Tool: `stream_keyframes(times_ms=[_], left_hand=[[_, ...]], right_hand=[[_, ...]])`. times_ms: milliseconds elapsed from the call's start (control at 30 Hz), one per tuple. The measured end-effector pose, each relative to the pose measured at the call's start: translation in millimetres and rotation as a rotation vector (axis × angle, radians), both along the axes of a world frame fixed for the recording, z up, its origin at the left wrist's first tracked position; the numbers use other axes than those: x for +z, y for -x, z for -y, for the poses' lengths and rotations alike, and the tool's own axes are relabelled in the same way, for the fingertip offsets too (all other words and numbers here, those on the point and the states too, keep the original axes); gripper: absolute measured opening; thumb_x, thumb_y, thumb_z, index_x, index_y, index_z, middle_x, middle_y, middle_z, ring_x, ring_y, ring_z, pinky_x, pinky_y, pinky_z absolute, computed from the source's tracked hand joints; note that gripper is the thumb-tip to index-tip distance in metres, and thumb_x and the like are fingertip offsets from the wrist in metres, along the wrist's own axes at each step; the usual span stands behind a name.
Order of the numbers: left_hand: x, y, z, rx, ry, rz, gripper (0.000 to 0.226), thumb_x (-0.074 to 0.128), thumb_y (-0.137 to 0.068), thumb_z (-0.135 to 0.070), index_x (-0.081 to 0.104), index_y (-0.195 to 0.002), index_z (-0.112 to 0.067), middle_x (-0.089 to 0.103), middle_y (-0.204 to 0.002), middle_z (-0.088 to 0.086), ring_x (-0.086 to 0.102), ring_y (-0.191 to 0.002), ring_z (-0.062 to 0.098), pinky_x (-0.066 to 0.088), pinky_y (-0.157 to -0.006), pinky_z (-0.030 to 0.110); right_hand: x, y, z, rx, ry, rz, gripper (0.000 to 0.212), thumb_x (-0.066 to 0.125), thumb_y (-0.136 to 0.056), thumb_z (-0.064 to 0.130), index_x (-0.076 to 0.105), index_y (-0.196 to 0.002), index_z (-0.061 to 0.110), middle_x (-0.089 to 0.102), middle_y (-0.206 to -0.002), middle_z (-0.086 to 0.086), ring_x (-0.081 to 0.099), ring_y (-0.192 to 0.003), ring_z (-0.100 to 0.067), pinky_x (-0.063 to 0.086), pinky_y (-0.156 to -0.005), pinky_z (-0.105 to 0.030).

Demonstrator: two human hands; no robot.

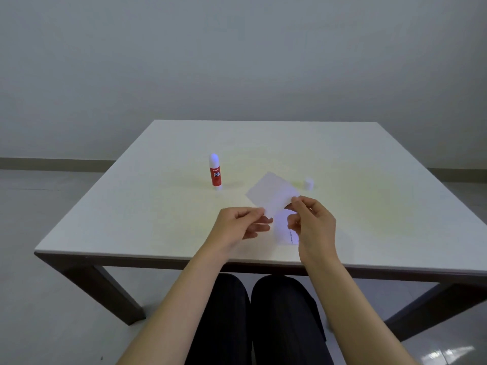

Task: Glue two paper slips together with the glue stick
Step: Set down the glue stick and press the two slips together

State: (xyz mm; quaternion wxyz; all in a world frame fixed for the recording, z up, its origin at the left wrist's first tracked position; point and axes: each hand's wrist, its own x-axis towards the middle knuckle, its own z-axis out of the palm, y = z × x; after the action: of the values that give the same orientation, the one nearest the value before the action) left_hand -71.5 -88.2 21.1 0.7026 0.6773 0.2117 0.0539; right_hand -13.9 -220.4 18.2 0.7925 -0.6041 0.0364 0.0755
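both hands over the near middle of the pale square worktop [158,206]. left hand [237,226] pinches the near left corner of a white rectangular paper slip [272,194], thumb on top, grip closed on it. right hand [312,223] pinches the slip's near right edge, grip closed on it too. slip is lifted, tilted, far end pointing away. second white paper slip with a line of small print [286,233] lies flat on the worktop under and between the hands, partly hidden by the right hand. red and white glue stick [215,172] stands upright, uncapped, far left of the hands. its small white cap [308,183] stands far right, just beyond the held slip, well apart from the stick.
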Motion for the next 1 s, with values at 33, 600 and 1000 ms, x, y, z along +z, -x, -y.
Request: stream_keyframes(times_ms=[33,600,1000], left_hand=[[2,-2,0,0.057,0.097,0.007,0.013,0.063,-0.089,-0.019,0.071,-0.079,-0.014,0.074,-0.076,-0.002,0.072,-0.065,0.008,0.052,-0.065,0.021],[1,-24,6,0.008,-0.213,-0.04,0.007,0.073,-0.076,-0.01,0.072,-0.073,-0.004,0.072,-0.06,-0.004,0.071,-0.056,0.01,0.046,-0.065,0.021],[-11,-36,11,-0.054,-0.494,-0.167,0.01,0.074,-0.076,-0.015,0.072,-0.07,-0.008,0.071,-0.062,0.0,0.068,-0.055,0.01,0.044,-0.059,0.014]], right_hand=[[-1,2,1,0.009,-0.01,-0.014,0.005,0.061,-0.087,0.009,0.065,-0.085,0.007,0.067,-0.076,-0.009,0.041,-0.044,-0.013,0.041,-0.057,-0.025],[-4,-36,44,0.173,0.389,0.067,0.014,0.066,-0.084,0.01,0.063,-0.071,0.005,0.058,-0.065,-0.003,0.041,-0.047,-0.015,0.031,-0.042,-0.021],[-23,-43,53,0.191,0.594,0.081,0.018,0.068,-0.081,0.009,0.062,-0.065,0.007,0.053,-0.046,-0.003,0.039,-0.034,-0.012,0.032,-0.039,-0.019]])
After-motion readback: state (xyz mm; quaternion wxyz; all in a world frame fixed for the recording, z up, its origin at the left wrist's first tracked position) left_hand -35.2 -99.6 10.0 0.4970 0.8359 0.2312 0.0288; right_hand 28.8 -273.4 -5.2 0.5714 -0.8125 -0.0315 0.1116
